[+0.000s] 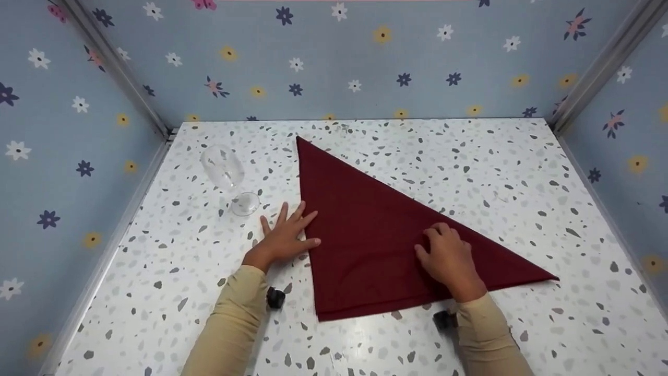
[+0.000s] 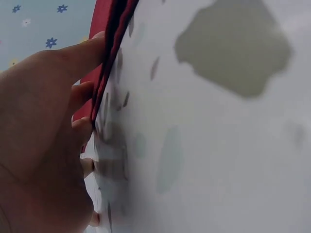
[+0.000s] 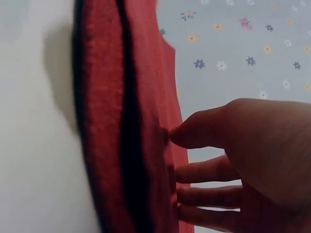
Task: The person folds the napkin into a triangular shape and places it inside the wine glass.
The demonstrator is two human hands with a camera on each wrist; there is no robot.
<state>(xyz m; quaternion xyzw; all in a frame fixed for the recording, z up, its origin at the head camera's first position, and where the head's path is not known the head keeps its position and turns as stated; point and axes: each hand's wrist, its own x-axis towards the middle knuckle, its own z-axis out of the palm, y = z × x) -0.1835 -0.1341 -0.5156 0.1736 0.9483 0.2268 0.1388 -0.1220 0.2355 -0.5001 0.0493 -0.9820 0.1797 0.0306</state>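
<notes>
A dark red cloth napkin [image 1: 365, 230], folded into a triangle, lies flat on the table, its long edge slanting down to the right. My left hand [image 1: 284, 237] spreads its fingers at the napkin's left edge, with thumb and forefinger on the cloth. In the left wrist view, the thumb [image 2: 85, 56] touches the layered edge. On the right half of the napkin rests my right hand [image 1: 449, 256], its fingertips lightly bent and pressing on the fabric. The right wrist view shows the stacked folds [image 3: 104, 97] close up, with those fingers [image 3: 209, 196] touching the top layer.
A clear stemmed glass [image 1: 223, 166] lies on its side beyond my left hand, its round foot towards me. The white speckled table [image 1: 417, 350] is bounded by blue flowered panels [image 1: 334, 57] at the back and both sides.
</notes>
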